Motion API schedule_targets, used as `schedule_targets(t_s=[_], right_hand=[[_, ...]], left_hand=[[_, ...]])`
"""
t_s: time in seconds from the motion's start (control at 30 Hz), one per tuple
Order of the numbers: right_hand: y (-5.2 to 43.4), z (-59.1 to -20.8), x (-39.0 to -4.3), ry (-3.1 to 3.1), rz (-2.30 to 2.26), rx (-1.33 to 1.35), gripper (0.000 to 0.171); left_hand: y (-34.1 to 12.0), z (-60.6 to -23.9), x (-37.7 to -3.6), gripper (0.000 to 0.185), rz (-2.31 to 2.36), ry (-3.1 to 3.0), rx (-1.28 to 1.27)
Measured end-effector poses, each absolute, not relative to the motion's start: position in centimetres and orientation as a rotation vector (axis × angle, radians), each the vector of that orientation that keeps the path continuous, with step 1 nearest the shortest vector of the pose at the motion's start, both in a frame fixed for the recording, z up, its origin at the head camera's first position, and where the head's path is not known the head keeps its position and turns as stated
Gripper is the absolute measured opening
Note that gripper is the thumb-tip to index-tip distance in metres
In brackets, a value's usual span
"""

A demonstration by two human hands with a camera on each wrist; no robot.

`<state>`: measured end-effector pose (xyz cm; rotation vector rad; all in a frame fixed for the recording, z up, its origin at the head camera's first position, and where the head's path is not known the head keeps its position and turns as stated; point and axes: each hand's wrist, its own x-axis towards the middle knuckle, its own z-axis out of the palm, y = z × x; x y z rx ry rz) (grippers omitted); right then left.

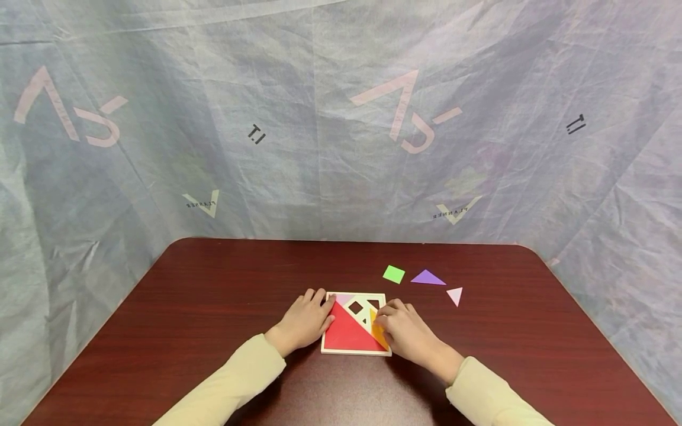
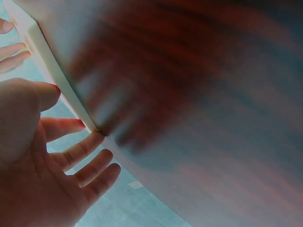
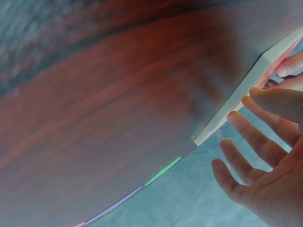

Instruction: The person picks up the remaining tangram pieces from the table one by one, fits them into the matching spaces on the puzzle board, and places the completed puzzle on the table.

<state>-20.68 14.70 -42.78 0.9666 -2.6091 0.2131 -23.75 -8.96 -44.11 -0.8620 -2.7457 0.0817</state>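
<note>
A square cream tangram tray (image 1: 354, 353) lies between the two hands on the table. A large red area (image 1: 346, 334) fills its lower left, with a pink piece (image 1: 343, 298) at the top left. My left hand (image 1: 305, 319) rests at the tray's left edge, fingertips on its rim; the left wrist view shows its fingers extended. My right hand (image 1: 409, 332) touches a yellow-orange piece (image 1: 379, 337) at the tray's right side, partly covering it. In the right wrist view, its thumb and fingertips are at the tray rim, fingers loosely bent.
Behind and right of the tray lie a green four-sided piece (image 1: 393, 274), a purple triangle (image 1: 428, 278) and a pale pink triangle (image 1: 455, 296). Dark openings (image 1: 356, 307) show in the tray's upper right. A grey fabric sheet (image 1: 319, 148) hangs behind the dark red table (image 1: 240, 266).
</note>
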Motion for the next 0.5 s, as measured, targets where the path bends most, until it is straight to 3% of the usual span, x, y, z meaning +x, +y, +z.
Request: schedule_targets(t_s=[0.5], right_hand=[[15.2, -42.7, -21.8, -2.626, 0.213, 0.894, 0.022]], left_hand=[[-9.0, -44.2, -23.7, 0.040, 0.077, -2.755, -0.865]])
